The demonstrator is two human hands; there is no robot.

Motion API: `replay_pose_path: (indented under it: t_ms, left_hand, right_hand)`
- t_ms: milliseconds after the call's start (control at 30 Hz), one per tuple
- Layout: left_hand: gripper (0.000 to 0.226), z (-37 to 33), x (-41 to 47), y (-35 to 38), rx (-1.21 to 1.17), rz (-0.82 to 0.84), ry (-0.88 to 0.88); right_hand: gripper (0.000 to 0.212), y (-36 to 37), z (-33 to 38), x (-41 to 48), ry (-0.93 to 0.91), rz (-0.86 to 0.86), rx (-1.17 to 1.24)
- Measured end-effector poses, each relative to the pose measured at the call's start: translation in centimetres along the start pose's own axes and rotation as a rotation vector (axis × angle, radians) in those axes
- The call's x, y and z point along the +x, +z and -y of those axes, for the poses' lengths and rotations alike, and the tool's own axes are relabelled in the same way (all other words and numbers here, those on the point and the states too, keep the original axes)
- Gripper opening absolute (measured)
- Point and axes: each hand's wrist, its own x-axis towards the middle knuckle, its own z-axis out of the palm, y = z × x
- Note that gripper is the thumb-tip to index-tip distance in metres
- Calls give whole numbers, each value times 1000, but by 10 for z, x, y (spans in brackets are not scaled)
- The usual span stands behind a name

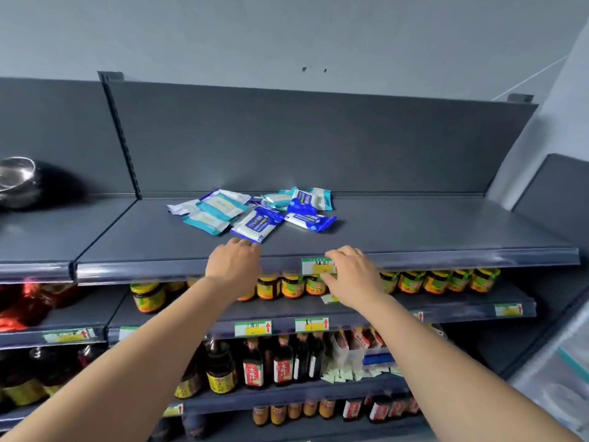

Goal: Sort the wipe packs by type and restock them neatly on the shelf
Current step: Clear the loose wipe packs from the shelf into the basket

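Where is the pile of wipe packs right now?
Head view: the wipe packs lie jumbled midway along the top shelf, just beyond the left hand.

Steel bowl (17, 181), sauce jars (293, 285), dark bottles (253, 365)

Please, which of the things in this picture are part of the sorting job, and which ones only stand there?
For the job: blue wipe packs, teal wipe packs, the top shelf where they lie mixed in one pile.
Just lying about: steel bowl at the far left, sauce jars on the shelf below, dark bottles lower still.
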Motion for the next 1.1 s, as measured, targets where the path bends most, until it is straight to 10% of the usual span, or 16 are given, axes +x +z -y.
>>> replay_pose_path:
  t_ms: [300, 633, 933, 1100]
  left_hand:
    - [38, 47, 109, 34, 21, 37, -174]
    - [136, 65, 182, 72, -138, 336, -424]
    - [65, 35, 218, 70, -180, 94, -267]
    - [90, 49, 221, 66, -53, 99, -278]
  right_hand:
    - [51, 27, -8, 136, -61, 58, -25]
    - [84, 72, -20, 236, -9, 287, 45]
    - [43, 76, -10, 249, -73, 119, -124]
    - [29, 70, -8, 247, -40, 38, -33]
